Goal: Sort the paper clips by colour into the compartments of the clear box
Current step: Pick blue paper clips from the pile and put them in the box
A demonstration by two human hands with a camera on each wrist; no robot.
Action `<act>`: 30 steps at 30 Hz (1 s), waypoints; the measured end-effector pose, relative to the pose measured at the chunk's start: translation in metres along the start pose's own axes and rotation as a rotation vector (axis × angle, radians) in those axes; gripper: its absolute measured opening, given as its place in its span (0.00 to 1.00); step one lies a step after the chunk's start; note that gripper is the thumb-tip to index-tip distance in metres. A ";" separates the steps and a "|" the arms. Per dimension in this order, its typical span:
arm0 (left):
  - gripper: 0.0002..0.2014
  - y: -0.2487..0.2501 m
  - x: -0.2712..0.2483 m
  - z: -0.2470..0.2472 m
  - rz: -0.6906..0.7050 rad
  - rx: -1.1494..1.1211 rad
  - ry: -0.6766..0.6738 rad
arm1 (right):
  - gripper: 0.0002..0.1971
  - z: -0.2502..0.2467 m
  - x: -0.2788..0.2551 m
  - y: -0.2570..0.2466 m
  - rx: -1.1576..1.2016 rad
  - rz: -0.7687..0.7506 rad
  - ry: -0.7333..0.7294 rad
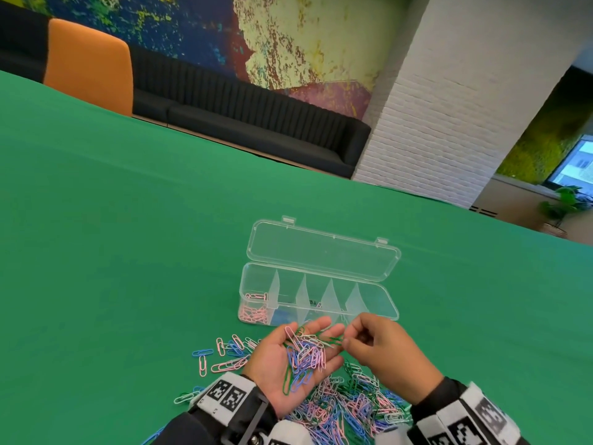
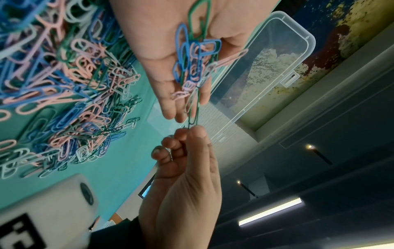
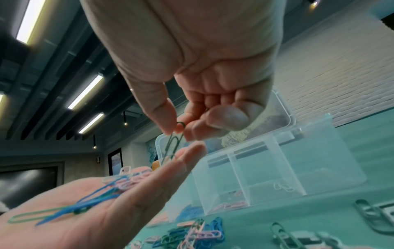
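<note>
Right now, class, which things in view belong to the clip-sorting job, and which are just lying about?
Belong to the job:
- clear box
- paper clips on the table
- clips on the left hand
- green clip pinched by the right hand

Just lying about:
- orange chair
- black sofa
- potted plant

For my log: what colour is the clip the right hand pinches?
Dark green clip; right wrist view.

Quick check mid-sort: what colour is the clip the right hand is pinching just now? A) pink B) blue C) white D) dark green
D: the right hand pinches a dark green clip between thumb and fingers, just above the fingertips of the left hand, whose open palm carries mixed clips.
</note>
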State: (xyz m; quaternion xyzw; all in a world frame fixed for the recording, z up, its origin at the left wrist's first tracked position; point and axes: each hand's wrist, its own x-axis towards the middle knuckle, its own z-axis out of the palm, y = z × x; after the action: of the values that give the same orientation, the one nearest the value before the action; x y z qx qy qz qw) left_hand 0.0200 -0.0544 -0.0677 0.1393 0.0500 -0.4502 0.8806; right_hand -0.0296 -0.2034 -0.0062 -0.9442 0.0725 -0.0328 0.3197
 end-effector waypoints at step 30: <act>0.20 -0.002 -0.006 0.006 -0.099 0.101 0.002 | 0.07 -0.023 0.010 -0.033 0.010 -0.110 -0.058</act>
State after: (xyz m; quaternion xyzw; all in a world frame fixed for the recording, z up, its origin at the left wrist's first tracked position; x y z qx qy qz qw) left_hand 0.0151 -0.0526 -0.0614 0.1816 0.0350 -0.4951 0.8489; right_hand -0.0180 -0.1929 0.0320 -0.9456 0.0112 -0.0232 0.3242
